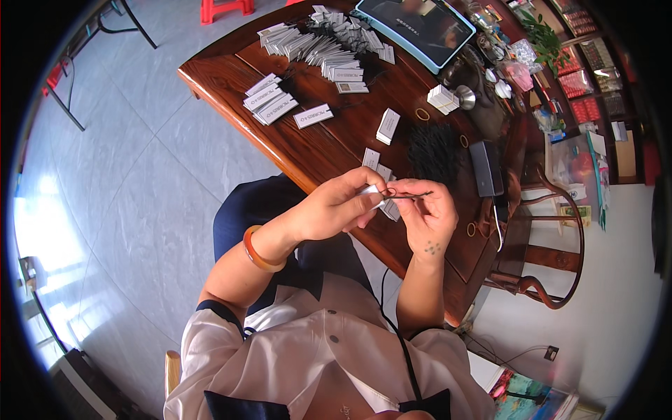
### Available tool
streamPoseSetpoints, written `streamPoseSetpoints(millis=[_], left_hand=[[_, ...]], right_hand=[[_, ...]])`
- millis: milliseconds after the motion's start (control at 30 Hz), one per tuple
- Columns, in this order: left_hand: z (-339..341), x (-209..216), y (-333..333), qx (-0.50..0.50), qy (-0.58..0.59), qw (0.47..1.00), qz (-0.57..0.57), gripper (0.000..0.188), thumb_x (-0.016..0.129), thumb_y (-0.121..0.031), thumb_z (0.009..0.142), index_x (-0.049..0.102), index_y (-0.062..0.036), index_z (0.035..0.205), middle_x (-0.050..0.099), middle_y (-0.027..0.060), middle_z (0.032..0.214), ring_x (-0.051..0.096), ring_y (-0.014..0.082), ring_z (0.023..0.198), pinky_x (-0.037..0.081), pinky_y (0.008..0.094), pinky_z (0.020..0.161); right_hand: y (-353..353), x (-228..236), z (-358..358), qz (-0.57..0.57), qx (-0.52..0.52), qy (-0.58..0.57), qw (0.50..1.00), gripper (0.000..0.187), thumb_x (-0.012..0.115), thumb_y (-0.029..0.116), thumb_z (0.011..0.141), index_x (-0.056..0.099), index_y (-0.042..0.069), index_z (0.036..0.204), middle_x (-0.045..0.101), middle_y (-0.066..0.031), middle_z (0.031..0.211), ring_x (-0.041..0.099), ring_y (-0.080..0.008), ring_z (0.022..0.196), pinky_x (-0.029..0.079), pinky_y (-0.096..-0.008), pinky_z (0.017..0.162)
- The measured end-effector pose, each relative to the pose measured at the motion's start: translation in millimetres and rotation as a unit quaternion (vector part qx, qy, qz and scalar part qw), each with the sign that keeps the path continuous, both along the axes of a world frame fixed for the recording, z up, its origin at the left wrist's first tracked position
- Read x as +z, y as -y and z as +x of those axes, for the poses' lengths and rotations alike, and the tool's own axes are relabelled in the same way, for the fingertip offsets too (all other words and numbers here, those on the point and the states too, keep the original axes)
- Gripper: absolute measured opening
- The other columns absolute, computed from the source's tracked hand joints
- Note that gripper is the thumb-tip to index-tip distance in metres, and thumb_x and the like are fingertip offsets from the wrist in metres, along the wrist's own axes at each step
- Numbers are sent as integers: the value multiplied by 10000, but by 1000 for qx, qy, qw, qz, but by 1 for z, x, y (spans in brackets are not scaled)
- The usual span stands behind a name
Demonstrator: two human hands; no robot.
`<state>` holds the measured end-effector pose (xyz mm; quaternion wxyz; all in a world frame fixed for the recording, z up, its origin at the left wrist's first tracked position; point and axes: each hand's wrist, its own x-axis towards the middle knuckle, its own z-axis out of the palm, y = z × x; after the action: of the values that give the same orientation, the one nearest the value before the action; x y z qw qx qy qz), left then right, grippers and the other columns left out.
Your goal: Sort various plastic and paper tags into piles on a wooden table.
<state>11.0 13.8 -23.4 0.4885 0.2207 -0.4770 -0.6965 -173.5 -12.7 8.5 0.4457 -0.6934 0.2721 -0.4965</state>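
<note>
My left hand (334,208), with an amber bangle on its wrist, pinches a small white tag (373,190) by its edge, just over the table's front edge. Close beside it, my right hand (428,213) is closed on a thin black cord (409,196) that meets the end of the tag. Whether the cord passes through the tag is too small to tell. Partly behind my hands lie a few white tags (371,158). Beyond my right hand rests a bundle of black cords (432,150).
On the dark wooden table (241,70) are a big heap of corded tags (315,50), a smaller stack (269,101), a single tag (313,116) and a tablet-like panel (418,28). Rubber bands (422,114) and a dark box (486,168) lie to the right, near a wooden chair (553,259).
</note>
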Motion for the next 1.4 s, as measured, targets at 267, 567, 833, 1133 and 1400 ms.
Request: streamPoseSetpoints(millis=[267,567,833,1133,1400], left_hand=[[0,0,-1,-3,-12,1000,-5,149,413,-179,1025,479,-61,1087,491,8,662,411,47,503,338,184,467],[0,1,0,-23,-8,1000,19,133,426,-164,1024,462,-55,1091,480,-1,670,397,42,508,335,182,468],[-10,-12,1,74,116,987,-77,127,483,-147,1002,478,-51,1085,514,2,698,471,67,556,402,225,513],[-17,-4,-6,158,224,948,-163,135,553,-125,954,490,-69,1059,582,69,711,606,207,642,471,312,585],[-12,-3,-4,145,213,959,-120,107,515,-94,981,485,-43,1070,570,44,750,583,105,684,466,256,604]], right_hand=[[1,-2,2,-94,-21,-37,995,262,662,-162,767,554,-36,970,689,-181,935,692,-235,875,566,-312,783],[5,4,0,-239,-33,-138,960,284,680,-174,734,568,-25,949,689,-179,912,683,-249,838,565,-335,748],[6,4,12,-346,-103,-205,910,319,694,-113,708,556,47,948,674,-79,865,652,-218,730,527,-322,669],[3,-6,5,16,-87,220,971,255,507,-106,842,467,57,1033,549,-90,932,497,-123,718,461,-273,659],[7,4,-7,159,-25,8,987,311,547,66,919,565,-2,1222,626,-84,1087,523,-71,749,439,-220,690]])
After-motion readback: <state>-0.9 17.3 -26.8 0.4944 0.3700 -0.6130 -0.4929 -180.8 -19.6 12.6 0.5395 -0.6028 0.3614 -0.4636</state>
